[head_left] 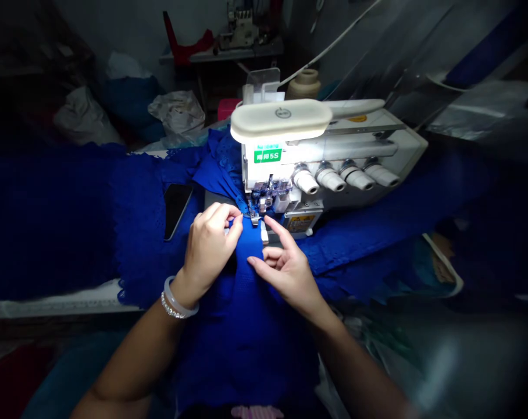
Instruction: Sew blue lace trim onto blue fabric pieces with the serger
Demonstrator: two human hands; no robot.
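A dark phone (177, 208) lies left on the surface. The left hand (209, 244) pinches the blue fabric (246, 314) with narrow fingers, just left of the presser foot (255, 216). The fabric runs lengthwise toward the person, and the right hand (288, 270) rests on it unclenched, forefinger pointing at the foot.

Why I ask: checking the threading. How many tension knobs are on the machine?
4 tension knobs in a row on the sewing machine front: first, second, third, fourth, left to right. None looks hidden.
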